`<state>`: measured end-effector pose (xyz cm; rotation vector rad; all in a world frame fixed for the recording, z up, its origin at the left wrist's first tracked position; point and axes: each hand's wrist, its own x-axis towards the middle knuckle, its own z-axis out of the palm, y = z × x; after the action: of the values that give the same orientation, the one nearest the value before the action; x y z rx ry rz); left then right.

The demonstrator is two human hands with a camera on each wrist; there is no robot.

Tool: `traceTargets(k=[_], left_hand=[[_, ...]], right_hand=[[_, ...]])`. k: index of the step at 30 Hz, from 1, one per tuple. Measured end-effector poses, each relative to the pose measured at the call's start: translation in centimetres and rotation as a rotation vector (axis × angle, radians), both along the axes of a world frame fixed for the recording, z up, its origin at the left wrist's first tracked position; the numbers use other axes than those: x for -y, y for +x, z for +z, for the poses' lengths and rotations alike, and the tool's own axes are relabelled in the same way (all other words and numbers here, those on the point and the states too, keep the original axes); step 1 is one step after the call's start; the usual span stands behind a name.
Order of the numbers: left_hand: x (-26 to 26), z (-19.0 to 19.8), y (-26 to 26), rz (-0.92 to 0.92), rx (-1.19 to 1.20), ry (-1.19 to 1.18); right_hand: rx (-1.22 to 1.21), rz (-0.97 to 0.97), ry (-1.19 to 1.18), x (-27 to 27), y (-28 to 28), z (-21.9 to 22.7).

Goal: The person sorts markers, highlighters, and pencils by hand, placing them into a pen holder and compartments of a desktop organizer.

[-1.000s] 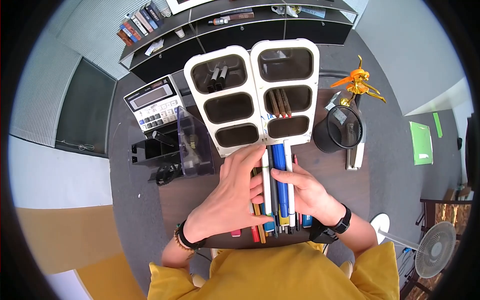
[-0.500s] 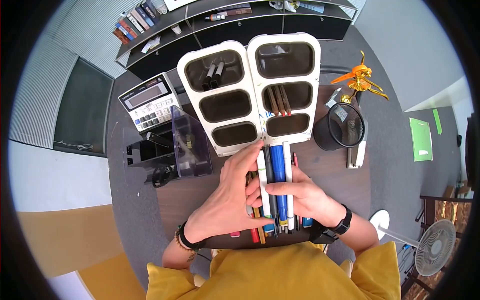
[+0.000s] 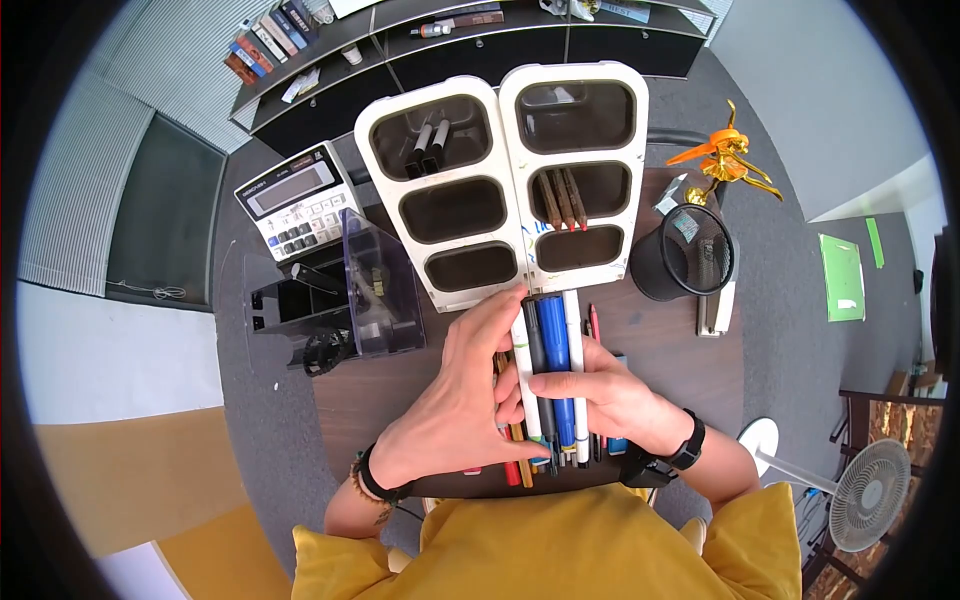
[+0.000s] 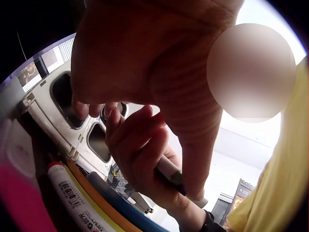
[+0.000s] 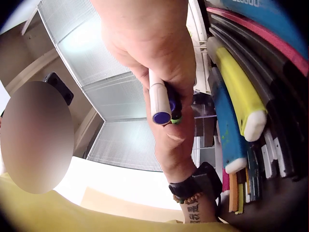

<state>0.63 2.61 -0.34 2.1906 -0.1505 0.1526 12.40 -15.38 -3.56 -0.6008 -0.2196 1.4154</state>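
Where my view begins at the left, a white calculator stands just beyond a clear-sided organiser. Next comes the left hand, its index finger reaching the far ends of some markers and its thumb by the near ends; whether it pinches or merely touches them, I cannot tell. The markers, white, black, blue and white, lie side by side between the hands, far ends close to two white trays. Loose pens lie beneath, nearer the body. The right hand grasps the markers from the right, thumb laid across them. Farther right stands a black mesh cup.

I judge the step to be squaring up the bundle. I would hold the right thumb firm but not hard, since round barrels may roll over one another under pressure. The near ends look staggered, so I would nudge them level with the left thumb, using the left index finger as a stop, well clear of the loose pens.
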Motion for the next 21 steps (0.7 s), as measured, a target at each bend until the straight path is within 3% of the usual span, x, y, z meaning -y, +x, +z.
traceTargets(k=[21], left_hand=[[0.04,-0.51,-0.12,-0.024,0.022,-0.015]], right_hand=[[-0.008,-0.011,-0.013,0.04,-0.11,-0.25]])
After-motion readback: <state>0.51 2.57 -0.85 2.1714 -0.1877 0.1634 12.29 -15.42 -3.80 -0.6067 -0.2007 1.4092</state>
